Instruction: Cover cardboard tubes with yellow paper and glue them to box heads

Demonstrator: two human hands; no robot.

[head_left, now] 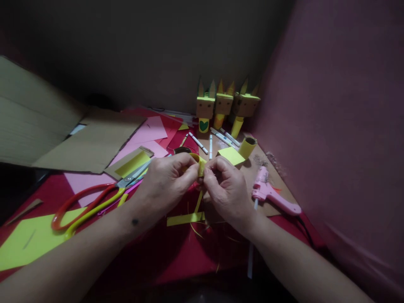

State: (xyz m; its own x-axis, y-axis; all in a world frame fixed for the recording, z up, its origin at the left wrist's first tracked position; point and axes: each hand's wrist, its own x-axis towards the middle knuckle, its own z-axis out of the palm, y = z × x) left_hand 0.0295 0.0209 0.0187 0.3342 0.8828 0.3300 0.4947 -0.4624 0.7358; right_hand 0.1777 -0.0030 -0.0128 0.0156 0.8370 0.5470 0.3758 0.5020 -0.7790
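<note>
Near the middle of the view, a small curled yellow paper piece (201, 165) is pinched between both hands. My left hand (172, 179) has its thumb and fingertips pressed on the left side of it. My right hand (225, 185) pinches its right edge, fingers curled. Below them lie a yellow paper strip (185, 219) and thin yellow scraps. Just beyond my right hand are a yellow paper sheet (232, 155) and a yellow-wrapped cardboard tube (248, 147). Large scissors (94, 204) with red and yellow handles rest beside my left forearm.
Three cardboard figures with pointed ears (205, 107) stand at the back. Markers (198, 143) lie before them. A pink glue gun (273, 195) rests on cardboard (284, 206) at right. Pink and red paper, a yellow sheet (28, 240) and a large cardboard box (91, 143) are at left.
</note>
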